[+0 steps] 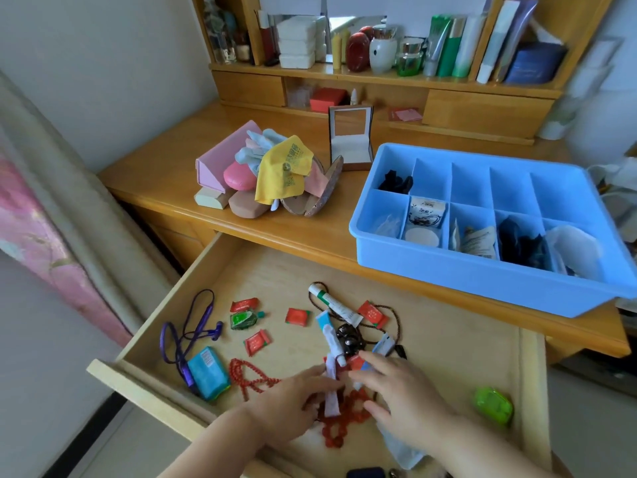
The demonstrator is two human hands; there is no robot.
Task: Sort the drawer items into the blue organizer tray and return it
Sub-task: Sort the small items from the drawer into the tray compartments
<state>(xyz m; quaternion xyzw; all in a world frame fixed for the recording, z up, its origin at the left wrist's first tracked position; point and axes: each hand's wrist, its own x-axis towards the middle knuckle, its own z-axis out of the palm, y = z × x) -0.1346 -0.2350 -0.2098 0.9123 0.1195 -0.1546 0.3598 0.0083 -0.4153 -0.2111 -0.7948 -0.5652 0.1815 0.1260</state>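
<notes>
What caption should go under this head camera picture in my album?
Both hands, left hand and right hand, gather small tubes in the open drawer, blue organizer tray waiting on the desk.

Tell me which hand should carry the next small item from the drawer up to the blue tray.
Right, probably. The right hand lies on the tray's side of the drawer, and the blue tray sits up and to the right on the desk. The left hand would have to cross over it.

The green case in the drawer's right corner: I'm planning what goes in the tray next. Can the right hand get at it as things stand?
Probably yes. The green case lies alone on bare drawer floor, nothing on or against it, just right of the right hand.
</notes>
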